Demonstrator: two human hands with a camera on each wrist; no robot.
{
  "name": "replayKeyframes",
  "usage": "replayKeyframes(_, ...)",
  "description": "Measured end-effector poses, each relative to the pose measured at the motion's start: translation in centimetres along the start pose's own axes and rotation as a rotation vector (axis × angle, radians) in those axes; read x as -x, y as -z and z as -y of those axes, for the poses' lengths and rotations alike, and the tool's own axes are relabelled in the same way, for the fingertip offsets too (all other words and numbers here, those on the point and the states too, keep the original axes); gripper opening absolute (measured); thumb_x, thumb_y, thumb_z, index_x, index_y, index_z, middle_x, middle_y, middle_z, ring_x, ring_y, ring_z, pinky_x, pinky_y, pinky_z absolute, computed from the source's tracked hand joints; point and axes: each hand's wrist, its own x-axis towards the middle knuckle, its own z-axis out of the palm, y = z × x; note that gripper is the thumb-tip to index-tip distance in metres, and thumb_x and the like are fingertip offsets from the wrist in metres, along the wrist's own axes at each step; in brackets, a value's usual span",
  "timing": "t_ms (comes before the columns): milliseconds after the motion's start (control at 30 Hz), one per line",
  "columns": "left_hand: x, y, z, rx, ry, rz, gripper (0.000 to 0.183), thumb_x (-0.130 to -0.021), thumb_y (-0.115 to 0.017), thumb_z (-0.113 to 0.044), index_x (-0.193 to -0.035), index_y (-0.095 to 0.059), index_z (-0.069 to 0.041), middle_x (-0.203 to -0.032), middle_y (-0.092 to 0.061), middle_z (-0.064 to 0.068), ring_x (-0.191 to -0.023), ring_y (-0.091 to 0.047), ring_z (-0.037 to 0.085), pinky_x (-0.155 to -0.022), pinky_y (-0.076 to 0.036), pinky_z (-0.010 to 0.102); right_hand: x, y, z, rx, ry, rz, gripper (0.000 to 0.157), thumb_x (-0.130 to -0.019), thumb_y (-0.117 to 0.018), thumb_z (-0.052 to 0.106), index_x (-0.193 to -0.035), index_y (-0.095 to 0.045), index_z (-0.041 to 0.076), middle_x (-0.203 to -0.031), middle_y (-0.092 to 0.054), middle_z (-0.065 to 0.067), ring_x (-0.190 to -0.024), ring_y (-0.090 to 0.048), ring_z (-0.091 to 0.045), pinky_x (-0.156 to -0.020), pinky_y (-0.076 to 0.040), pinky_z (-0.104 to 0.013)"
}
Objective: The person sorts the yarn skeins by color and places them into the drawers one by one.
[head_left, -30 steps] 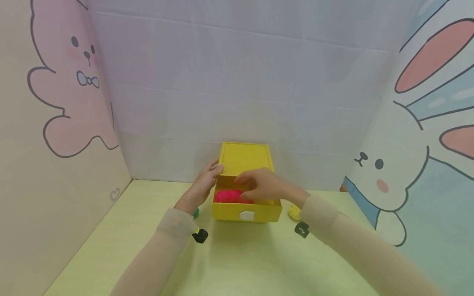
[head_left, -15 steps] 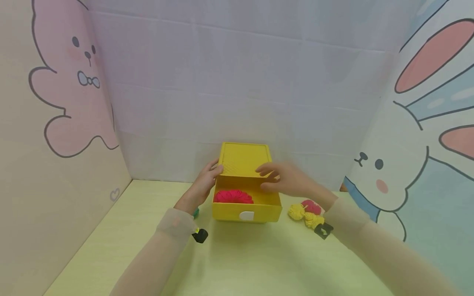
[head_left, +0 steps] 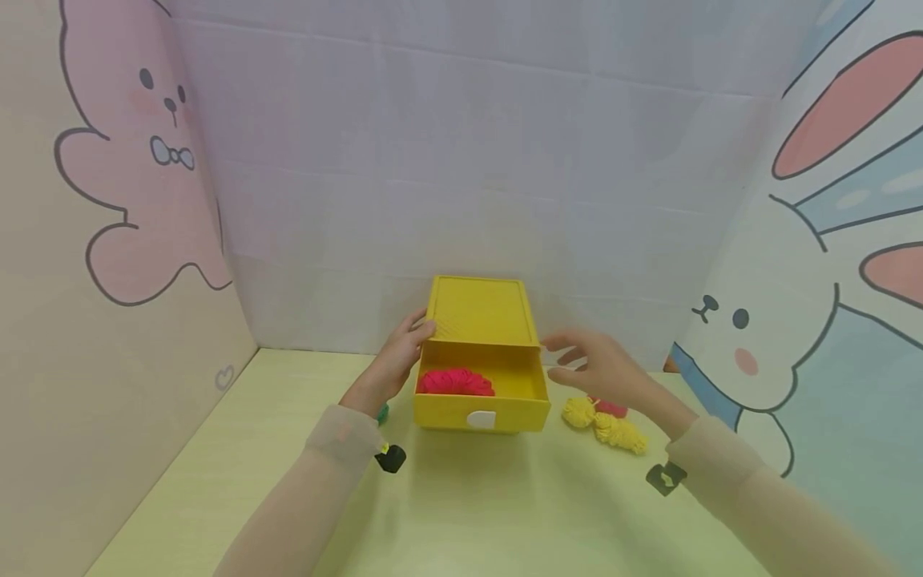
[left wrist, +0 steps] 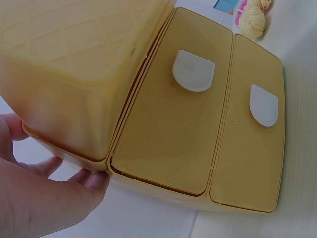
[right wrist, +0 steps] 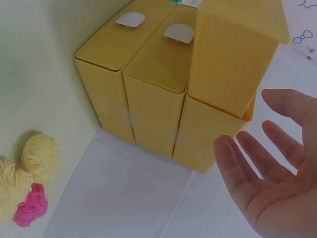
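Nearest me at the right of the table lies yellow yarn, with pink yarn just beyond; a low sweep of the right sleeve could snag a strand. To their left, the top drawer projects from the yellow cabinet; I judge this overhang a tipping hazard if its front is loaded. The red skein lies inside the drawer, toward its left side; a loose loop over the rim could jam the slide. The right hand is released and empty, near the drawer's right wall; a leftward bump could skew the drawer. The left hand grips the cabinet's upper left edge; loss of that hold could let the body shift. Farthest, a pale backdrop stands behind; a hard push could drive the cabinet into it.
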Motion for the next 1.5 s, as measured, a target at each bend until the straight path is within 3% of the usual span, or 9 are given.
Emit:
replayKeyframes(267, -0.1, -0.1, 0.0, -0.001, 0.007, -0.003, 0.065, -0.114, -0.049, -0.034, -0.17, -0.022, -0.019, -0.171, -0.026, 0.015, -0.159, -0.023, 0.04, -0.132, -0.014, 0.057, 1.1, -0.3, -1.5, 0.047, 0.007, 0.018, 0.043, -0.097, -0.08, 0.016, -0.137, -0.067, 0.005, -0.132, -0.07, -0.018, -0.109, -0.073, -0.036, -0.086, -0.065, -0.044)
replayKeyframes(467, -0.1, -0.1, 0.0, -0.003, 0.011, -0.014, 0.064, -0.113, -0.05, -0.035, -0.17, -0.023, -0.019, -0.171, -0.027, 0.014, -0.159, -0.024, 0.039, -0.132, -0.015, 0.056, 1.5, -0.6, -3.6, 0.11, 0.038, 0.035, 0.04, -0.096, -0.08, 0.013, -0.133, -0.069, 0.003, -0.128, -0.071, -0.019, -0.104, -0.074, -0.037, -0.089, -0.064, -0.05)
replayKeyframes(767, -0.2, -0.1, 0.2, -0.01, 0.008, -0.008, 0.066, -0.113, -0.05, -0.035, -0.17, -0.022, -0.018, -0.172, -0.026, 0.014, -0.159, -0.022, 0.04, -0.132, -0.014, 0.056, 1.9, -0.8, -7.5, 0.15, -0.027, 0.046, 0.04, -0.094, -0.08, 0.01, -0.131, -0.068, -0.001, -0.125, -0.071, -0.023, -0.102, -0.073, -0.039, -0.09, -0.062, -0.057)
replayKeyframes(1033, -0.2, 0.0, 0.2, -0.006, 0.013, -0.019, 0.065, -0.113, -0.051, -0.035, -0.17, -0.023, -0.019, -0.171, -0.027, 0.014, -0.159, -0.023, 0.04, -0.132, -0.014, 0.056, 2.0, -0.8, -10.3, 0.189, -0.08, 0.048, 0.04, -0.093, -0.082, 0.011, -0.129, -0.069, -0.001, -0.125, -0.072, -0.023, -0.105, -0.072, -0.041, -0.087, -0.063, -0.054)
replayKeyframes(1500, 0.0, -0.1, 0.0, -0.002, 0.005, -0.013, 0.065, -0.113, -0.051, -0.034, -0.17, -0.022, -0.018, -0.171, -0.027, 0.014, -0.159, -0.023, 0.039, -0.132, -0.014, 0.055, 2.2, -1.3, -13.6, 0.231, -0.138, 0.062, 0.043, -0.091, -0.084, 0.012, -0.128, -0.068, -0.004, -0.123, -0.07, -0.027, -0.103, -0.071, -0.047, -0.087, -0.063, -0.055)
